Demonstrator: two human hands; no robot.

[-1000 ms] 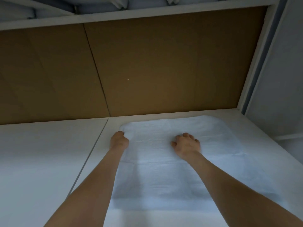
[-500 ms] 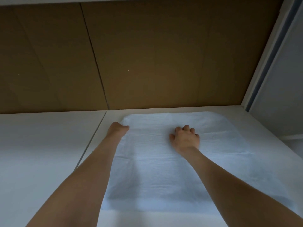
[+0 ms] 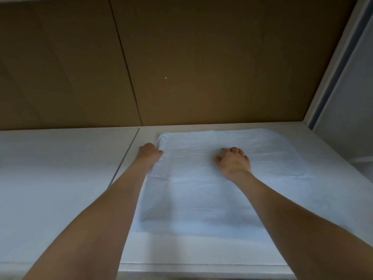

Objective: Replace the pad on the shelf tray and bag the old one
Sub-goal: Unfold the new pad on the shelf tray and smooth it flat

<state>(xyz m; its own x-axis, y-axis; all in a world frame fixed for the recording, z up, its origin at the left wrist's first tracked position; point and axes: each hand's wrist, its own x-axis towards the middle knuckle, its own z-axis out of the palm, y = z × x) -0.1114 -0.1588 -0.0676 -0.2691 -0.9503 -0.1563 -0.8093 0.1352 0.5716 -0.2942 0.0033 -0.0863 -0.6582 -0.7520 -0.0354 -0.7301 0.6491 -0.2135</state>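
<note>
A white pad [image 3: 232, 190] lies flat on the shelf tray [image 3: 201, 249], its far edge close to the brown back panel [image 3: 201, 67] and its near edge short of the tray's front lip. It sits toward the right part of the shelf, its left side just beside the seam that divides this tray from the neighbouring white tray [image 3: 60, 178]. Straight fold creases cross the pad and it looks unsoiled, so this is probably the fresh one being settled into place, though the view cannot confirm that. No bag or second pad is in sight.

The left hand [image 3: 150, 156] is at the pad's far left corner, knuckles up and fingers curled under out of view. The thumb touches the edge, but I cannot tell whether the hand pinches the corner or only pushes against it. Being at the corner would let it square that edge with the tray's side.

The right hand [image 3: 234, 162] rests palm down on the middle of the pad's far half, fingers lightly bent and a little spread, tips and thumb on the fabric. That hold probably pins the sheet so it does not slide while the corner is adjusted, and flattens the creases.

Both forearms reach deep into the shelf, below the white upright [image 3: 331, 67] on the right. The pad's far right corner looks rounded or slightly tucked and may need straightening.
</note>
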